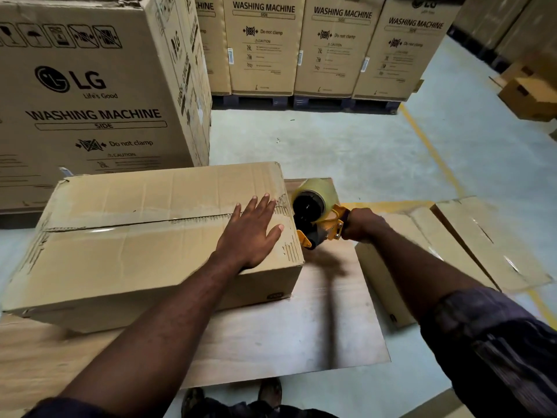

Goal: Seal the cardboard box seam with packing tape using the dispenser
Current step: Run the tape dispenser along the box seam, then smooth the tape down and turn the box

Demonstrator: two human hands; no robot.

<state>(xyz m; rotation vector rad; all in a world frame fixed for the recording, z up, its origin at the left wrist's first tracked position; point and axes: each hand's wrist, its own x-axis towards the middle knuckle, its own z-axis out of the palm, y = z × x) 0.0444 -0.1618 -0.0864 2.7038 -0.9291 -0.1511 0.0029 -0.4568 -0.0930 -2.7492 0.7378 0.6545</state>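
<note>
A closed cardboard box (pixel 135 242) lies on a low wooden board (pixel 301 333). Its top seam (pixel 144 223) runs left to right, with glossy clear tape visible along it. My left hand (pixel 256 233) rests flat, fingers spread, on the right end of the box top over the seam. My right hand (pixel 361 224) grips the handle of a yellow tape dispenser (pixel 319 218) with a roll of clear tape. The dispenser sits at the box's right edge, its front end against the upper part of the right side.
Tall washing machine cartons stand at the left (pixel 90 101) and in a row on pallets at the back (pixel 316 46). Flattened cardboard boxes (pixel 470 245) lie on the floor to the right. A yellow floor line (pixel 434 155) runs along the grey floor.
</note>
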